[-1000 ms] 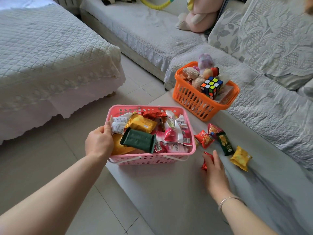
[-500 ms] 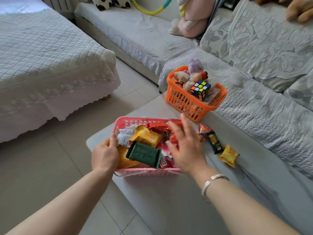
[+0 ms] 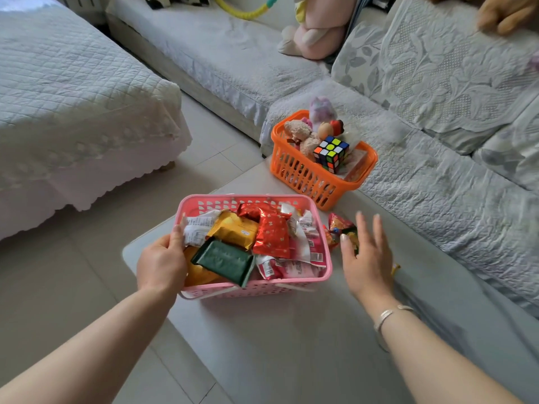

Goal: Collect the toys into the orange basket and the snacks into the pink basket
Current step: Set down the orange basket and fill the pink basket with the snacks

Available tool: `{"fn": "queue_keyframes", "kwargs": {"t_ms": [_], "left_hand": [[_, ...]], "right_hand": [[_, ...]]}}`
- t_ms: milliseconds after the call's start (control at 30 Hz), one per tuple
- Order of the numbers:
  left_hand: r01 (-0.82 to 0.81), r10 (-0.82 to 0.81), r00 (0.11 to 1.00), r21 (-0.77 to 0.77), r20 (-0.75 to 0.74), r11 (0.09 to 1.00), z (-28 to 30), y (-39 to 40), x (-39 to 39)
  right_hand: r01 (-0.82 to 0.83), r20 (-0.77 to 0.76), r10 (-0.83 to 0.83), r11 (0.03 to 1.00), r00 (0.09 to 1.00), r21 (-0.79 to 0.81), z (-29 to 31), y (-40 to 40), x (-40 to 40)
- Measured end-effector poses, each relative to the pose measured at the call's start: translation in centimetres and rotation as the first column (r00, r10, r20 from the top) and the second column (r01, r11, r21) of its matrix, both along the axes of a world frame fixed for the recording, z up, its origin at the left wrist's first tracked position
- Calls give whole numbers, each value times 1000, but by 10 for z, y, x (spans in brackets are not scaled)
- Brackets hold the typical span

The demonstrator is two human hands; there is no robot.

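Grey table top underfoot of everything. Nearest, left hand gripping pink basket by its near-left rim; inside, heaped snacks: red foil packet, green packet, yellow packet. Right hand just beside, fingers spread, empty, above loose snack packets on the table. Farther back, orange basket with puzzle cube and plush toys. Behind, quilted sofa.

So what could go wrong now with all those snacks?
The pink basket sits at the table's corner; only the left hand grips its rim, so a nudge might tip it off. It is heaped, so the red packet on top might slide out. The right hand could push the loose snacks away.
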State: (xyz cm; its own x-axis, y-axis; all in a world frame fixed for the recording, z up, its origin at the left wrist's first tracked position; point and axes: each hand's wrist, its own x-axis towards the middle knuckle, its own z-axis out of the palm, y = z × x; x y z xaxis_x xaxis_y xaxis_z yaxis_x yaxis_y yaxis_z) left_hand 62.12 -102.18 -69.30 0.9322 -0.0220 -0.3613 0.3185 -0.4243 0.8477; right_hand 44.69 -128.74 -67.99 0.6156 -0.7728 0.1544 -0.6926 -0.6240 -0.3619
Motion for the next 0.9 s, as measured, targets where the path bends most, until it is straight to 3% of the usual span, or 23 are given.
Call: {"fn": "queue_keyframes", "kwargs": {"t_ms": [100, 233, 533, 900], "left_hand": [[1, -1, 1000, -11, 5, 1000, 2, -9, 4], [19, -19, 1000, -30, 16, 999, 5, -25, 8], [55, -53, 997, -29, 56, 998, 2, -39, 13], [35, -34, 999, -46, 11, 998, 12, -32, -1]], "right_hand": [[187, -319, -148, 978, 936, 96, -31, -39, -39], [214, -469, -106, 959, 877, 184, -59, -62, -68], [220, -442, -71, 929, 894, 296, -89, -96, -52], [88, -258, -55, 989, 965, 120, -84, -75, -86]]}}
